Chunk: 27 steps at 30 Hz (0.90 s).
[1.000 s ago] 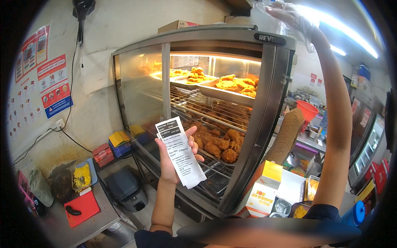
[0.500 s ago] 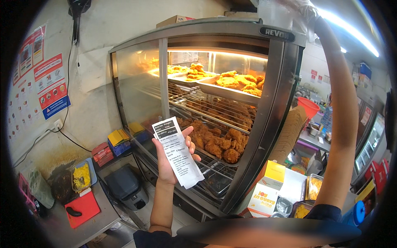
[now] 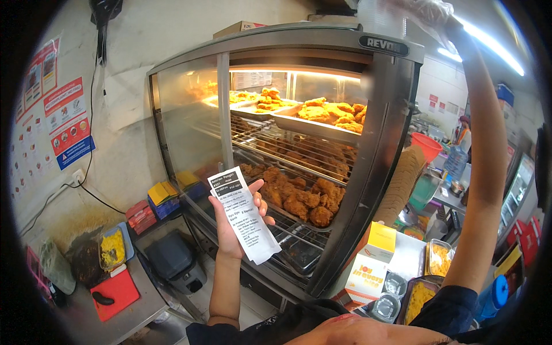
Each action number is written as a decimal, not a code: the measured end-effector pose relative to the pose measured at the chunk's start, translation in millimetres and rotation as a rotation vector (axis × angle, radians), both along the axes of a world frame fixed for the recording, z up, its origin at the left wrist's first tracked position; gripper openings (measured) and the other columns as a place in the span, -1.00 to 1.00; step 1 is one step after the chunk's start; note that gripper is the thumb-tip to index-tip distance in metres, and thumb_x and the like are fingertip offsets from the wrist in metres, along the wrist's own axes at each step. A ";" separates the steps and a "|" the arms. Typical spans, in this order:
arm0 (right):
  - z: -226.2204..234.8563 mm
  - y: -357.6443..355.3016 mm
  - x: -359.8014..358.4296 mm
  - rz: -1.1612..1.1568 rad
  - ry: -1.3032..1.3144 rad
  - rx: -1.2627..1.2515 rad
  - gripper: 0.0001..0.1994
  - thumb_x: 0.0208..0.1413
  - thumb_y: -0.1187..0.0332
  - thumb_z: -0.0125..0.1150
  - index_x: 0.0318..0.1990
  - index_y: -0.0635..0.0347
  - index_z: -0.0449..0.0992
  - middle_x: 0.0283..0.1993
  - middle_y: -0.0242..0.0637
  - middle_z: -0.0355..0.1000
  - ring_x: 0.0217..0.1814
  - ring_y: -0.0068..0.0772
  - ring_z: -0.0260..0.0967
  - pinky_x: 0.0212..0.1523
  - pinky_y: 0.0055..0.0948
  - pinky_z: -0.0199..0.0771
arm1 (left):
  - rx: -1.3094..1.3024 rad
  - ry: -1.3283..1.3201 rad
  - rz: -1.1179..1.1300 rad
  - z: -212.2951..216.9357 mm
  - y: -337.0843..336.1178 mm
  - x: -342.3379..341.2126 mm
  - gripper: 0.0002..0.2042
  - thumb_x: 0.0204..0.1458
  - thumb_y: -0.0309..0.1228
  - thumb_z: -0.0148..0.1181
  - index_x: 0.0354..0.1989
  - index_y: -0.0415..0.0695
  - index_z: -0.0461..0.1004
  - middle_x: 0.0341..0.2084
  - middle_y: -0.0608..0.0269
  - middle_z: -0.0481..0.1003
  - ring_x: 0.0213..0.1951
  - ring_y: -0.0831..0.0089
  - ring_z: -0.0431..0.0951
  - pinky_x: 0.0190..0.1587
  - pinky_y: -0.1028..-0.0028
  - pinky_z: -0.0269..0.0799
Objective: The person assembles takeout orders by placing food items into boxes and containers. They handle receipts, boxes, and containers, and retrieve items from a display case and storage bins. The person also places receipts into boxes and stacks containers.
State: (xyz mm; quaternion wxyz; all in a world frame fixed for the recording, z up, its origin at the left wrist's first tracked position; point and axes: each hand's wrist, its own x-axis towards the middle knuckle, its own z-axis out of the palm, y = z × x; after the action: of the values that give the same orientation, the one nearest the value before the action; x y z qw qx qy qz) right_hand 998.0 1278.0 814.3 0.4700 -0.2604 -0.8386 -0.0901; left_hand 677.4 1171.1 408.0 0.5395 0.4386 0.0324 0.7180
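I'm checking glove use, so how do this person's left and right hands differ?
The left hand looks bare; the right hand wears a clear plastic glove. The left holds a paper slip; the right is higher, near the warming cabinet's top. Both arms have dark sleeves.

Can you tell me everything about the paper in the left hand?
It's a long, narrow paper slip, white and thin-looking, with dark print and black bands near the top. It tilts, its top leaning left, in front of the warming cabinet. The left hand holds it, with the thumb along its left edge and fingers showing past its right.
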 end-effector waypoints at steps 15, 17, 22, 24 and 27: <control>-75.2 5.6 30.4 0.397 0.463 -0.383 -0.42 0.20 -0.06 -0.02 0.28 0.04 0.23 0.28 -0.25 0.28 0.35 -0.18 0.14 0.28 0.05 0.10 | -0.045 0.014 -0.156 -3.7 -10.8 28.0 -0.01 0.02 0.43 -0.43 0.25 -0.35 0.12 -0.36 0.30 0.31 -0.31 0.48 0.39 -0.26 0.34 0.53; -90.1 -7.5 44.2 0.382 0.606 -0.429 -0.44 0.18 -0.03 0.01 0.26 0.05 0.24 0.24 -0.27 0.30 0.33 -0.22 0.13 0.27 0.05 0.09 | -0.037 0.048 -0.176 -7.6 -13.5 39.7 -0.07 0.07 0.38 -0.38 0.23 -0.35 0.15 -0.35 0.28 0.30 -0.36 0.47 0.36 -0.34 0.36 0.48; -181.5 -84.3 68.9 0.336 0.699 -0.127 -0.43 0.04 0.09 0.18 0.17 0.16 0.31 0.08 -0.26 0.36 0.13 -0.30 0.24 0.13 -0.12 0.21 | -0.042 0.042 -0.378 -32.9 -21.7 64.2 -0.06 0.05 0.38 -0.29 0.25 -0.37 0.11 -0.32 0.24 0.27 -0.44 0.51 0.30 -0.40 0.40 0.50; -235.8 -132.0 66.6 0.290 0.743 -0.064 -0.43 -0.02 0.13 0.25 0.13 0.20 0.33 0.02 -0.26 0.38 0.06 -0.33 0.29 0.07 -0.19 0.27 | -0.046 0.085 -0.430 -47.3 -24.6 70.1 -0.04 0.01 0.37 -0.16 0.26 -0.38 0.09 -0.29 0.27 0.28 -0.41 0.54 0.36 -0.32 0.38 0.57; -326.3 -196.5 49.4 0.230 0.829 -0.143 -0.42 -0.11 0.20 0.35 0.07 0.27 0.37 -0.08 -0.25 0.42 -0.06 -0.39 0.36 -0.01 -0.29 0.34 | -0.060 0.163 -0.435 -69.2 -34.3 79.6 -0.11 -0.02 0.13 0.20 0.27 -0.38 0.08 -0.22 0.22 0.32 -0.44 0.59 0.37 -0.36 0.43 0.56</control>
State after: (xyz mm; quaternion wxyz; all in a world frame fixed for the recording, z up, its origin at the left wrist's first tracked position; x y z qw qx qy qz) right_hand 1047.4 1081.5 488.1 0.7547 -0.2115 -0.6066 0.1334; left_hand 757.1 1136.8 338.8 0.6899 0.4754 0.0019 0.5459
